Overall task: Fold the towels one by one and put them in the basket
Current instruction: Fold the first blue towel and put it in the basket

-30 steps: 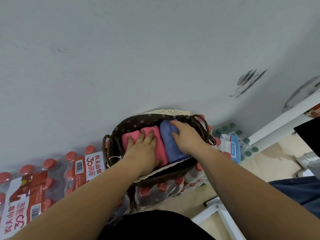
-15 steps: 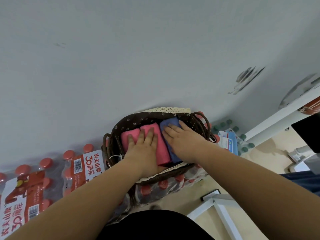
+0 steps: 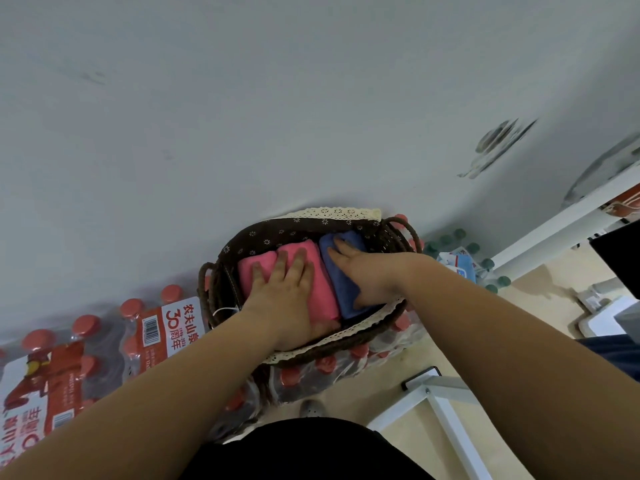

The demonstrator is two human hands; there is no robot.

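Note:
A dark wicker basket (image 3: 242, 244) with a brown flowered liner and cream lace trim stands against the wall, on top of shrink-wrapped bottle packs. Inside lie two folded pink towels (image 3: 323, 289) side by side and a folded blue towel (image 3: 341, 289) to their right. My left hand (image 3: 284, 299) lies flat across the pink towels, fingers spread and straight. My right hand (image 3: 370, 271) presses on the blue towel with straight fingers pointing to the basket's far end and hides much of it.
Packs of red-capped water bottles (image 3: 156, 327) lie at the left and under the basket. Green-capped bottles (image 3: 457, 240) stand at the right by a white desk frame (image 3: 554, 230). A white metal leg (image 3: 446, 414) crosses the beige floor near me. A grey wall (image 3: 311, 98) is behind.
My right hand has drawn back from the blue towel's far end and now lies along its length. My left hand stays flat on the pink towels.

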